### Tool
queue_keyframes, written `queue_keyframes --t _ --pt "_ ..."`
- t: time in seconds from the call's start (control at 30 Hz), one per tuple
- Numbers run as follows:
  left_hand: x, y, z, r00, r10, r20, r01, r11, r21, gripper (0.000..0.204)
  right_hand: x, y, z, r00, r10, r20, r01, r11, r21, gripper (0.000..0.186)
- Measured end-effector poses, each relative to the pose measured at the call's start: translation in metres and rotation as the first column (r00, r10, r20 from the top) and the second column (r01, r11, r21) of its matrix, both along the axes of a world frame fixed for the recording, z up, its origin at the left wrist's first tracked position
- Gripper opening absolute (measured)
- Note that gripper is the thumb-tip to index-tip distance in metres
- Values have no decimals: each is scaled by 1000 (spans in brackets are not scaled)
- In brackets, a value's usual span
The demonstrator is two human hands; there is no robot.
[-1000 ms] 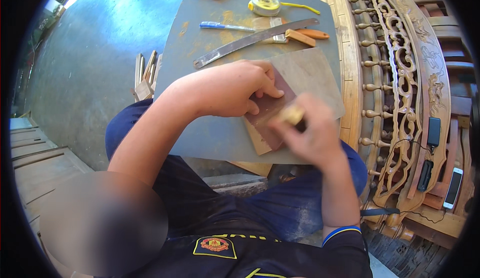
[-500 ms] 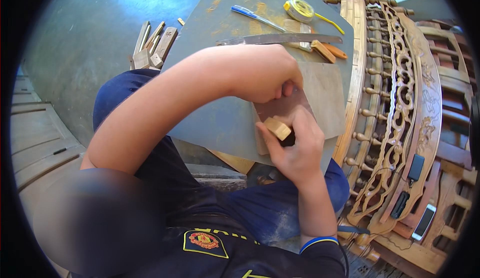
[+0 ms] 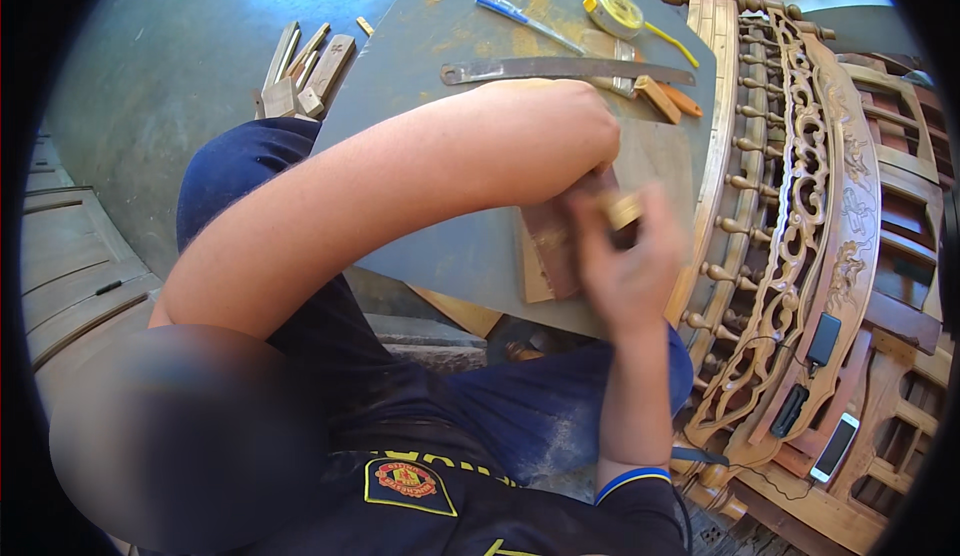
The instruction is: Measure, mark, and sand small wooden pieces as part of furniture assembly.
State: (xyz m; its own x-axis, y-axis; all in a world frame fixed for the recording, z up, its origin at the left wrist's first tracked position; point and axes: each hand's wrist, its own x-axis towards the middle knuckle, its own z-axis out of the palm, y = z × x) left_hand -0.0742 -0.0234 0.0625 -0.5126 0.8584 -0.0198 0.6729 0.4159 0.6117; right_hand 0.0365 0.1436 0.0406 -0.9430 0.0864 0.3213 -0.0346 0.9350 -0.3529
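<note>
Grey concrete floor (image 3: 170, 66) in bright daylight; grey counter (image 3: 440, 56) at centre; carved wooden furniture panel (image 3: 800, 226) with turned spindles at right; stacked wooden planks (image 3: 70, 256) at left; small wood offcuts (image 3: 305, 71) lying on the floor

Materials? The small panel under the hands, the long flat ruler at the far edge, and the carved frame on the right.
Small panel: reddish-brown wood, apparently unfinished, matte with visible grain. Ruler: likely steel, a thin grey strip with dull sheen. Carved frame: pale bare-looking wood, openwork carving and turned spindles, no gloss.
</note>
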Motion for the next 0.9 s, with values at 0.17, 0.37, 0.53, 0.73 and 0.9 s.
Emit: queue_keyframes --t 0.17,0.37,0.53,0.73,0.9 --pt "-4 -1 -1 1000 -25 1 25 1000 -14 37 -8 6 9 994 98 47 -84 967 -241 34" --pt "-10 2 -1 999 -11 30 14 997 -80 39 5 -21 -8 906 385 -176 -415 890 -189 34" --pt "-14 -1 -12 998 -60 3 59 997 56 39 -14 13 0 998 -30 47 38 981 -190 38" --pt "-5 -5 -5 990 -121 72 120 993 16 43 -5 8 0 992 124 -13 -125 986 -108 36" --pt "-5 -2 -8 986 13 166 -24 998 64 43 18 -22 -5 926 359 -118 -376 907 -188 31"
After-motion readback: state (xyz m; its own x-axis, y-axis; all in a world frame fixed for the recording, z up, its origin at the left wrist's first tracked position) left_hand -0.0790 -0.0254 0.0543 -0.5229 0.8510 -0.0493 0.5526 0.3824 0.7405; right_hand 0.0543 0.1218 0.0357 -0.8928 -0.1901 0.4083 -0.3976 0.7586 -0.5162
